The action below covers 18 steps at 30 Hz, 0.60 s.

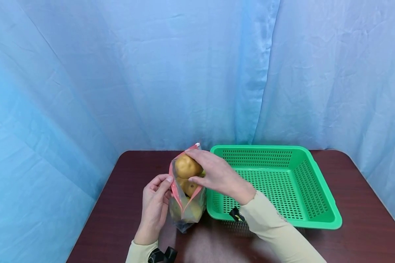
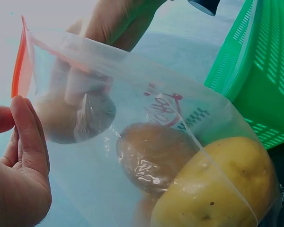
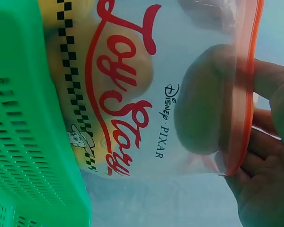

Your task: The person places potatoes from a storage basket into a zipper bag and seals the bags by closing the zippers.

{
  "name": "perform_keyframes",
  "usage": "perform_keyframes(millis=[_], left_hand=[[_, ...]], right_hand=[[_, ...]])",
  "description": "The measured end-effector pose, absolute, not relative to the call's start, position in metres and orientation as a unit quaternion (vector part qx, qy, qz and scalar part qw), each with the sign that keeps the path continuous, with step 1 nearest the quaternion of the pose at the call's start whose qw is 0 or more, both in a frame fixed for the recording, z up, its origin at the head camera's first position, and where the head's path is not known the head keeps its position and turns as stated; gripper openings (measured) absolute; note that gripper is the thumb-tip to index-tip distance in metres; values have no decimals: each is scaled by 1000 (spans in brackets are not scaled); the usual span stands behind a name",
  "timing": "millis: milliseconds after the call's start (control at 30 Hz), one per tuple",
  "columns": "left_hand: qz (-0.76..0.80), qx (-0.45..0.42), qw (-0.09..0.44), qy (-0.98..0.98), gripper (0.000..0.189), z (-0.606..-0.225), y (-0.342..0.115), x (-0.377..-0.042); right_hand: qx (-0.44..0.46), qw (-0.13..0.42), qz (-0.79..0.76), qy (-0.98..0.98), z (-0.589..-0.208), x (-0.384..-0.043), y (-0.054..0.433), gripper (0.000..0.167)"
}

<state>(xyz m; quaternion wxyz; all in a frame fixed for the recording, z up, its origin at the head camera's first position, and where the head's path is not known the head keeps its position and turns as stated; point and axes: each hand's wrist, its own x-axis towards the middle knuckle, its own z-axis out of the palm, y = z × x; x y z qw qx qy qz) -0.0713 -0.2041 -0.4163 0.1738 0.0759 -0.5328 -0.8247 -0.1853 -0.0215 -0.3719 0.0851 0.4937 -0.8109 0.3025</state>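
A clear zip bag [image 1: 197, 211] with a red zip edge and printed "Toy Story" lettering stands on the table, its mouth parted. Several potatoes [image 2: 215, 182] fill its lower part. My left hand [image 1: 156, 202] pinches the red edge [image 2: 20, 71] of the mouth between thumb and fingers. From the other side, my right hand [image 1: 218, 173] reaches into the mouth, gripping the uppermost potato [image 1: 186, 166], with the thumb on one side and fingers on the other. Through the plastic that potato [image 3: 199, 104] shows just inside the zip edge, above the others.
A green plastic basket [image 1: 319, 186] with slotted sides stands right beside the bag, no potatoes in it. My right forearm passes over its near rim. Beneath is a dark brown table [image 1: 118, 204], with a light blue curtain [image 1: 184, 73] hanging behind.
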Motion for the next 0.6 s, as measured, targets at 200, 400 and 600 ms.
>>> perform_keyframes(millis=[200,400,600], left_hand=[[-828,78,175,-527,9,-417,-204,-71],[-828,71,175,-528,8,-418,-204,-72],[-830,65,172,-527,8,-418,-203,-72]], right_hand=[[504,92,283,-811,-376,-186,-19,84],[452,115,349,-813,-381,-181,-6,73],[299,37,434,-849,-385,-171,12,60]])
